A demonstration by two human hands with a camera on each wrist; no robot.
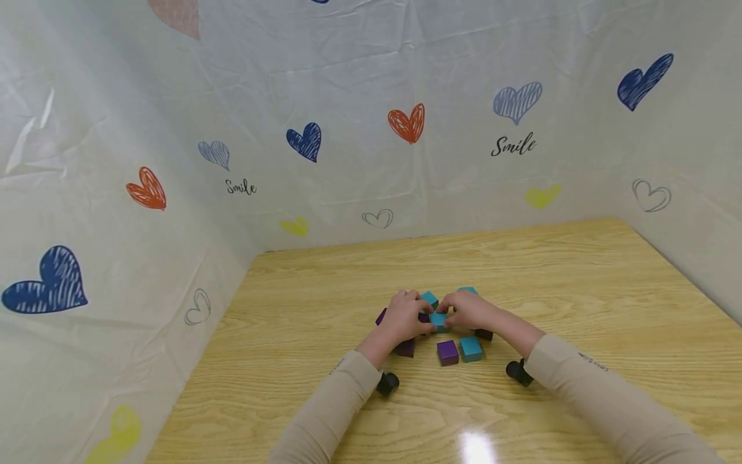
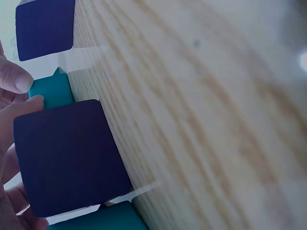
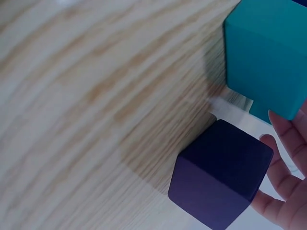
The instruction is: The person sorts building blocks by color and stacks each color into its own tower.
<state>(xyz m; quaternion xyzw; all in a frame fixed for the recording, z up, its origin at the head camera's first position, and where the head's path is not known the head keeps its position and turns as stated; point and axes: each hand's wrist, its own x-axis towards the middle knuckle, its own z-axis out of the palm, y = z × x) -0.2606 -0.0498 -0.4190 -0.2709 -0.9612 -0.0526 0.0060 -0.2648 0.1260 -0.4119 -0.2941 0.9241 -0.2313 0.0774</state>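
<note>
Both grips pinch one teal cube (image 1: 438,320), left hand (image 1: 402,317), right hand (image 1: 469,310), four teal cubes, four purple visible.

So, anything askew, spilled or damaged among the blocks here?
Nothing stands out. The teal and purple wooden cubes sit flat and loosely grouped on the light wooden table, none visibly damaged. Left hand and right hand meet at a small teal cube.

A wooden table (image 1: 580,277) carries teal blocks (image 1: 471,348) and purple blocks (image 1: 447,352).

Long beige sleeves on both arms, bare left hand (image 1: 402,317) & right hand (image 1: 471,310), black wrist cams.
</note>
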